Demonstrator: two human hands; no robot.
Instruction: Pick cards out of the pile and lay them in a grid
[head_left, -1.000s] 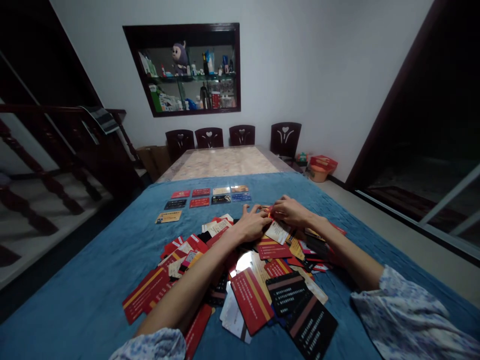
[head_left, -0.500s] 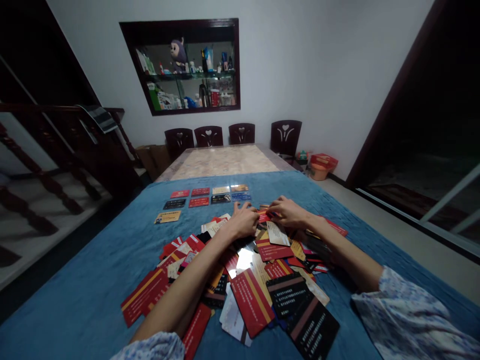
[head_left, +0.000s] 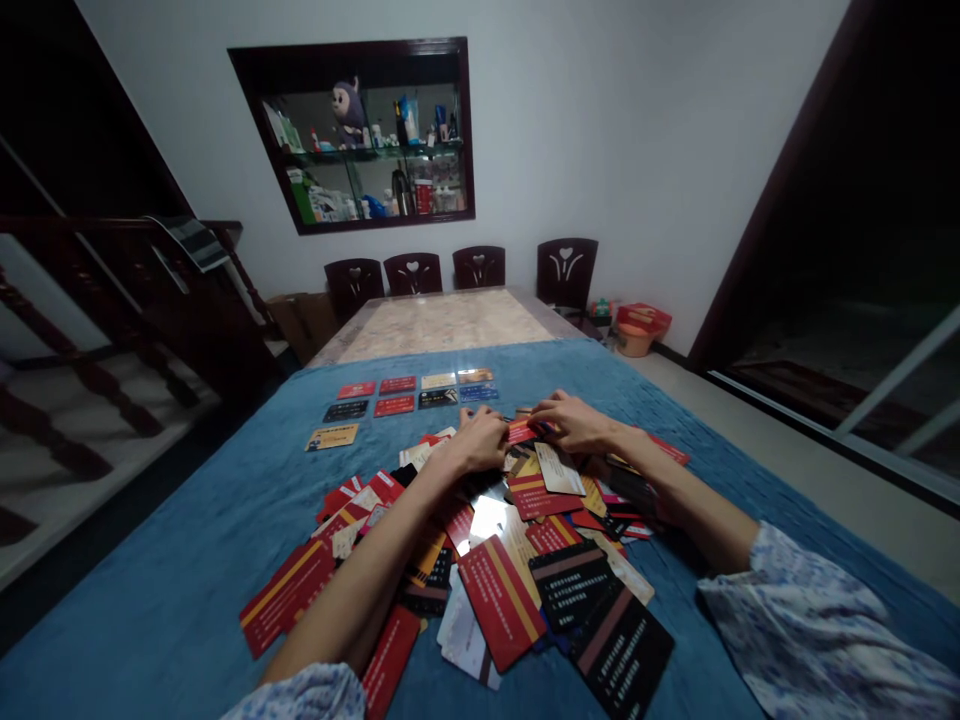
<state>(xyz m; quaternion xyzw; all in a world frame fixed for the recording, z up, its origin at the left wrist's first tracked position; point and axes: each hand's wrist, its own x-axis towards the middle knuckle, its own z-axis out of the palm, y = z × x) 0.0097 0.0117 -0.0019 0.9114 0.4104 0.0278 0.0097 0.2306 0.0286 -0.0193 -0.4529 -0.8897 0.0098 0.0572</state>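
A loose heap of plastic cards, among them a red card with a gold stripe point(head_left: 501, 603) and a black card point(head_left: 624, 652), covers the near part of the blue cloth. At the heap's far side my left hand point(head_left: 482, 438) is bent downward with its fingers curled; what lies under the fingertips is hidden. Close by on the right, my right hand point(head_left: 568, 424) has its fingers closed on a card, partly hidden by them. Between the two hands shows a red card point(head_left: 520, 431). A pale card point(head_left: 560, 468) lies just below my right hand.
Beyond the heap, several cards lie face up in rows, including a blue card point(head_left: 478, 392) and a black card point(head_left: 346, 410). A yellow card point(head_left: 331, 437) sits nearer on the left. The blue cloth point(head_left: 187, 540) covers the near table; dark chairs point(head_left: 568, 272) stand behind.
The view has shifted slightly. My left hand's fingers have drawn closer together, and my right hand stays nearly in place over the same part of the heap.
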